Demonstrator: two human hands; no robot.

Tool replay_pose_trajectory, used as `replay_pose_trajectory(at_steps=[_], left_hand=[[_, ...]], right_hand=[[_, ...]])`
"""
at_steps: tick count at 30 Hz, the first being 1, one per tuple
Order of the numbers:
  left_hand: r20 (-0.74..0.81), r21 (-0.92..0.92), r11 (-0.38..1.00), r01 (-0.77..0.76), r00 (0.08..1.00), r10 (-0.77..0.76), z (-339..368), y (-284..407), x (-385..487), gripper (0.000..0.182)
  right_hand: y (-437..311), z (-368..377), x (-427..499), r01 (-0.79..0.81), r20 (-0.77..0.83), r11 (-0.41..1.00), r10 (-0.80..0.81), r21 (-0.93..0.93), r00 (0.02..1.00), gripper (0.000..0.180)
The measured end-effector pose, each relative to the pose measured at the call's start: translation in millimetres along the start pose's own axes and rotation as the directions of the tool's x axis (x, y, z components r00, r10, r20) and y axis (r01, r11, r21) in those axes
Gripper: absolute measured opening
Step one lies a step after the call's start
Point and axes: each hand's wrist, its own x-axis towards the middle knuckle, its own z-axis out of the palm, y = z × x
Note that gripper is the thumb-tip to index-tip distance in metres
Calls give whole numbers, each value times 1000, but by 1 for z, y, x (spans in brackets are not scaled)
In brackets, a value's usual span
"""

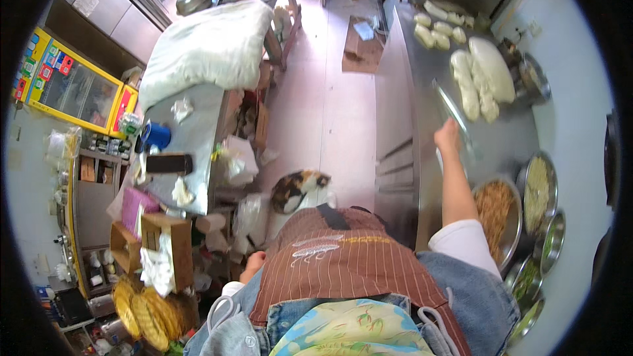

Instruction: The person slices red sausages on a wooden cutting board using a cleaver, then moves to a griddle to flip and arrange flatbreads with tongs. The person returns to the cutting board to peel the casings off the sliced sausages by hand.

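Note:
My right hand (447, 136) reaches over the steel worktop (425, 104) on the right, its fingers curled. A long shiny, see-through strip (451, 104) runs right beside it; whether the fingers grip it is unclear. Pale rolls of dough (465, 86) and a larger smooth dough piece (490, 69) lie just beyond. Smaller dough lumps (437, 33) are farther back. Low at my left side, by the brown striped apron (341, 257), my left hand (254, 261) is partly visible; its fingers are too small to read.
Metal bowls hold brown shredded food (494, 217), pale shreds (536, 193) and chopped greens (526, 277). A calico cat (299, 188) is on the floor before me. The left table (193, 118) carries a white quilt (212, 44), a blue cup (156, 136) and a dark phone-like object (169, 163).

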Motion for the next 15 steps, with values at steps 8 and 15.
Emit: replay_pose_trajectory(at_steps=[8, 15], left_hand=[[-297, -68, 942, -330, 908, 297, -158, 271, 193, 19], [-122, 17, 884, -467, 877, 465, -176, 546, 320, 19]], right_hand=[[-13, -17, 90, 4, 342, 978, 69, -207, 937, 26], [-141, -121, 257, -232, 746, 751, -467, 618, 475, 21]])
